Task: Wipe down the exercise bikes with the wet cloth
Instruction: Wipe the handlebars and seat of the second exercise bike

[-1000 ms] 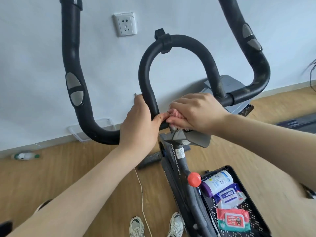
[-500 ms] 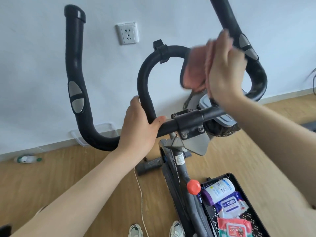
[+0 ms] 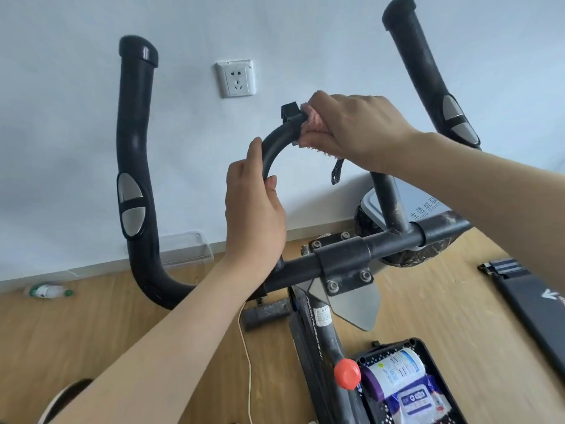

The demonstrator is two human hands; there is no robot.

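Note:
The exercise bike's black handlebar (image 3: 136,166) stands in front of me, with a centre loop (image 3: 272,148) rising from the crossbar (image 3: 342,255). My right hand (image 3: 351,130) grips the pink cloth (image 3: 312,127), wrapped over the top of the loop beside a black clip. A dark strap of the cloth hangs below the hand. My left hand (image 3: 253,209) holds the loop's left side, thumb curled round the tube.
A black basket (image 3: 428,356) with wipes packs and a bottle sits on the wooden floor at the bottom right, beside the bike's red knob (image 3: 347,373). A wall socket (image 3: 235,78), a clear tray (image 3: 186,249), a small bottle (image 3: 47,290) and a black mat (image 3: 535,304) are around.
My right hand moved from the crossbar centre up to the right bar, then onto the top of the centre loop with the cloth. My left hand slid higher up the loop.

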